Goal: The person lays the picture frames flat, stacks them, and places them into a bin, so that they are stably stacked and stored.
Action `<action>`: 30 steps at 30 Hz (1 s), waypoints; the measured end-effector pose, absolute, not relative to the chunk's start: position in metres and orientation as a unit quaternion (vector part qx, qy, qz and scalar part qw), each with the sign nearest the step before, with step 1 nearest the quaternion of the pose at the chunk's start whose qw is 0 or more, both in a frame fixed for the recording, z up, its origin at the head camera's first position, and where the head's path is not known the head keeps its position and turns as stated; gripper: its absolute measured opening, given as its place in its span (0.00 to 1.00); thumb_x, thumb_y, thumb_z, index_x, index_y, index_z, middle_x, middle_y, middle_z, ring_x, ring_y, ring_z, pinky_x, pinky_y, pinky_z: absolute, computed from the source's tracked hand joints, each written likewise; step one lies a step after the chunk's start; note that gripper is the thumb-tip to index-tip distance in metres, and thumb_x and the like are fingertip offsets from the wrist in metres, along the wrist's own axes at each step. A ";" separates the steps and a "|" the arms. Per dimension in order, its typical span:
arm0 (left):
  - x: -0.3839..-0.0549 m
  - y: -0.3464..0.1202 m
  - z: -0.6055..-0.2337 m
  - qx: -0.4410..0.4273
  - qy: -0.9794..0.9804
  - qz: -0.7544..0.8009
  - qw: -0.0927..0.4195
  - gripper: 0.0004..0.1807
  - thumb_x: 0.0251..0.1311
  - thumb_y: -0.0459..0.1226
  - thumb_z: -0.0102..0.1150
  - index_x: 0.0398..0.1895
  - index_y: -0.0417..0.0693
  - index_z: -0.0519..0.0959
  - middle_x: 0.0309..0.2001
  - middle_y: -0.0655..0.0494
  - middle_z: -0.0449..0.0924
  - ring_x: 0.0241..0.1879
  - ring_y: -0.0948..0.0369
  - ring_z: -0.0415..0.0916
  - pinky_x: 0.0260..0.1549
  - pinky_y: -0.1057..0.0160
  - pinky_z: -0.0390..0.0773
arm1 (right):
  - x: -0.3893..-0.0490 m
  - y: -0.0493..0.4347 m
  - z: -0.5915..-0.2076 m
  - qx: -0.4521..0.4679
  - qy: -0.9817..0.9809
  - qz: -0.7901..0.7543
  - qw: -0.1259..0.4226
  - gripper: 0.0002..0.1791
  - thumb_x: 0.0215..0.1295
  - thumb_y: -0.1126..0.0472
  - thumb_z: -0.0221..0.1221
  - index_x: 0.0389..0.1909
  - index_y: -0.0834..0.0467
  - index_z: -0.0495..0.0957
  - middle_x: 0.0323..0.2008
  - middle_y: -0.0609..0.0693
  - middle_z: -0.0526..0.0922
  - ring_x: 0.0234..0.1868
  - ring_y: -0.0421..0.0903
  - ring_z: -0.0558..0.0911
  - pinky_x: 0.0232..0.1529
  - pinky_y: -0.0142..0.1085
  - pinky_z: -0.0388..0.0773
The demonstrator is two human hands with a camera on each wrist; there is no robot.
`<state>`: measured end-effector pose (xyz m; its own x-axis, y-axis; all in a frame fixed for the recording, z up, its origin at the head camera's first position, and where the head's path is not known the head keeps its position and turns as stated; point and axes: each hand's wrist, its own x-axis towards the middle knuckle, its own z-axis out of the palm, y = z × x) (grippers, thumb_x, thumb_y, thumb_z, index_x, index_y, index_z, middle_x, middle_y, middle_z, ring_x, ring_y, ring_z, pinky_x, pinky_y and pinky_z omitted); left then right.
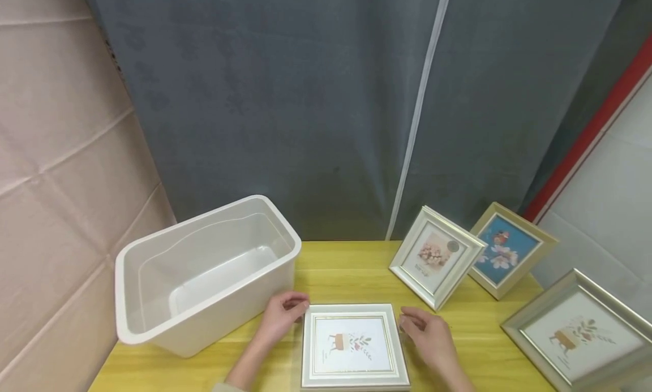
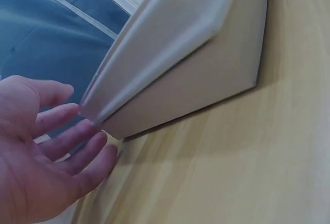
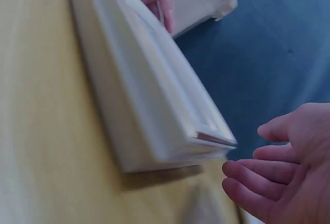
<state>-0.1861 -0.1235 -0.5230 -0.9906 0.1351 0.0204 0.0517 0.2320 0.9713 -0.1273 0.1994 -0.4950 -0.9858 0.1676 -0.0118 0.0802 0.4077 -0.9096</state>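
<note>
A white picture frame (image 1: 355,347) lies face up at the front middle of the table, its picture showing a plant in a brown pot. In the wrist views it looks thick and layered; whether several frames are stacked I cannot tell. By its far left corner is my left hand (image 1: 285,315), fingers loosely bent; in the left wrist view the fingertips (image 2: 87,128) meet or nearly meet that corner. My right hand (image 1: 428,335) hovers beside the far right corner. A small gap separates its fingertips (image 3: 232,170) from the frame in the right wrist view.
A deep white bin (image 1: 214,318) stands at the left. To the right, a white frame with a flower picture (image 1: 433,256), a gold frame with a bird picture (image 1: 509,250) and a silver frame (image 1: 586,335) stand propped. A dark curtain (image 1: 305,126) hangs behind the wooden table (image 1: 336,267).
</note>
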 end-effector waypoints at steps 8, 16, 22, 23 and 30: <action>-0.176 -0.123 -0.503 0.122 0.789 0.602 0.006 0.20 0.65 0.34 0.67 0.58 0.36 0.81 0.55 0.43 0.83 0.53 0.43 0.81 0.50 0.64 0.82 | -0.143 0.237 -0.442 0.018 -0.843 0.531 0.084 0.18 0.72 0.69 0.60 0.60 0.69 0.78 0.51 0.66 0.85 0.41 0.42 0.87 0.40 0.35 0.86; -0.160 -0.118 -0.478 0.163 0.767 0.620 0.008 0.19 0.65 0.32 0.66 0.59 0.38 0.81 0.57 0.45 0.83 0.52 0.41 0.81 0.50 0.61 0.83 | -0.166 0.278 -0.393 0.104 -0.875 0.434 0.185 0.20 0.73 0.65 0.61 0.64 0.65 0.77 0.53 0.63 0.85 0.45 0.32 0.84 0.42 0.21 0.80; -0.147 -0.114 -0.462 0.197 0.763 0.615 0.014 0.17 0.65 0.33 0.67 0.57 0.43 0.83 0.54 0.47 0.84 0.48 0.47 0.83 0.47 0.59 0.85 | -0.200 0.297 -0.372 0.111 -0.914 0.325 0.216 0.23 0.71 0.63 0.63 0.65 0.66 0.76 0.58 0.69 0.80 0.51 0.67 0.83 0.60 0.51 0.78; -0.145 -0.113 -0.461 0.203 0.764 0.612 0.016 0.17 0.65 0.33 0.67 0.57 0.43 0.83 0.53 0.47 0.84 0.48 0.47 0.83 0.46 0.60 0.85 | -0.207 0.299 -0.371 0.105 -0.921 0.311 0.209 0.24 0.72 0.62 0.63 0.66 0.66 0.75 0.60 0.70 0.78 0.53 0.70 0.81 0.61 0.60 0.74; -0.133 -0.106 -0.456 0.265 0.756 0.598 0.000 0.16 0.66 0.32 0.66 0.56 0.41 0.83 0.51 0.46 0.85 0.45 0.56 0.84 0.47 0.60 0.84 | -0.243 0.308 -0.378 0.038 -0.968 0.223 0.108 0.28 0.75 0.58 0.57 0.71 0.64 0.68 0.61 0.72 0.76 0.52 0.71 0.79 0.53 0.75 0.64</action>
